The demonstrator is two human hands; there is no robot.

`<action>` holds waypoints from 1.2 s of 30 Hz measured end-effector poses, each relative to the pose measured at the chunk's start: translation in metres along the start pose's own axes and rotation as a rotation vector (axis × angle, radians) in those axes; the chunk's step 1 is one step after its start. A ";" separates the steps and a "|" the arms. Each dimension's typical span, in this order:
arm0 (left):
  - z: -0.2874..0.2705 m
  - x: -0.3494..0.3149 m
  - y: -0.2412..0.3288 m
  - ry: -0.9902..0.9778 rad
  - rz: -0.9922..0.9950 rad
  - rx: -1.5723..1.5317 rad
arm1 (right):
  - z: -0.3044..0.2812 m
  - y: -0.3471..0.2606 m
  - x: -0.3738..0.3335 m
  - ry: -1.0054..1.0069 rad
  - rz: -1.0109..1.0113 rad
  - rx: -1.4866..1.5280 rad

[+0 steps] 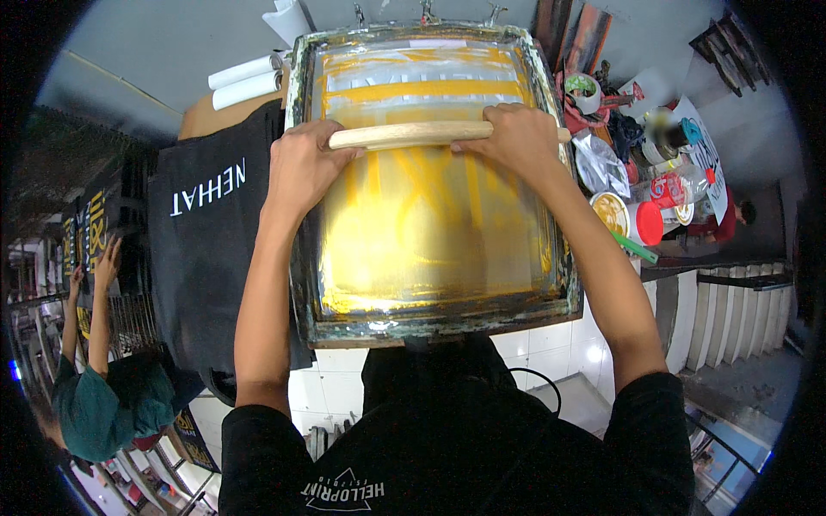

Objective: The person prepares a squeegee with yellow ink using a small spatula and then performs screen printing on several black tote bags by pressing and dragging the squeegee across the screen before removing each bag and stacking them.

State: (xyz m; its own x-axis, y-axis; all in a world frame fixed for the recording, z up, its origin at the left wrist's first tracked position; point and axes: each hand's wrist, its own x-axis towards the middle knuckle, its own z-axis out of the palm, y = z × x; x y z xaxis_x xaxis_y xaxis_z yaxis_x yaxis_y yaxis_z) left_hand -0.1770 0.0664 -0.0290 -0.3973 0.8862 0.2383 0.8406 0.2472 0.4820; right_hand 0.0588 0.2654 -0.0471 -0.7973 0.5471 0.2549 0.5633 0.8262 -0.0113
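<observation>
A wooden-handled squeegee (411, 134) lies crosswise over the upper part of a screen-printing frame. My left hand (306, 163) is closed round its left end, and my right hand (520, 140) grips it toward the right end, with a short stub of wood showing past the hand. Yellow ink streaks the mesh (422, 245), with thicker yellow bands beyond the squeegee and pale lettering beneath them. Worn, paint-spotted borders make up the screen frame (447, 331). The squeegee's blade edge is hidden under the handle.
Black printed fabric (211, 249) lies left of the frame, with white rolls (247, 83) behind it. Ink tubs (609, 211), a clear bottle (680, 187) and a green-handled tool (635, 248) crowd the right side. Clamps (428, 12) stand behind. Another person (112, 404) reaches toward hanging dark prints at far left.
</observation>
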 end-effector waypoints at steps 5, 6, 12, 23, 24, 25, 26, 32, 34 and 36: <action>-0.007 -0.049 0.019 -0.041 -0.014 -0.005 | -0.024 -0.020 -0.050 -0.085 0.011 0.027; -0.009 -0.062 0.022 -0.056 -0.035 -0.010 | -0.028 -0.026 -0.061 -0.111 0.006 0.032; -0.018 -0.135 0.045 -0.093 -0.003 0.031 | -0.041 -0.048 -0.140 -0.124 0.027 0.114; 0.008 -0.248 0.023 0.111 0.065 0.015 | -0.037 -0.074 -0.231 0.101 -0.090 0.112; 0.015 -0.253 0.021 0.197 0.040 0.077 | -0.037 -0.073 -0.231 0.137 -0.103 0.122; 0.024 -0.264 0.001 0.069 -0.035 0.162 | -0.041 -0.072 -0.228 0.171 -0.118 0.185; 0.023 -0.267 -0.004 0.129 0.026 0.211 | -0.044 -0.070 -0.228 0.176 -0.111 0.189; -0.022 -0.256 0.006 0.521 0.116 0.148 | -0.110 -0.064 -0.207 0.437 -0.132 0.178; -0.059 -0.226 0.031 0.666 0.223 0.085 | -0.142 -0.052 -0.177 0.589 -0.173 0.149; -0.087 -0.194 0.061 0.779 0.236 -0.022 | -0.182 -0.047 -0.142 0.718 -0.176 0.063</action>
State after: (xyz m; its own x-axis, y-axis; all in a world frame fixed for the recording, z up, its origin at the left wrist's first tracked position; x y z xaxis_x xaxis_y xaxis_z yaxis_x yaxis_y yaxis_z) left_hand -0.0812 -0.1243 0.0274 -0.3594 0.3851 0.8500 0.9300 0.0733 0.3601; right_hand 0.1846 0.1245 0.0937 -0.5245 0.2014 0.8272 0.4098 0.9114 0.0379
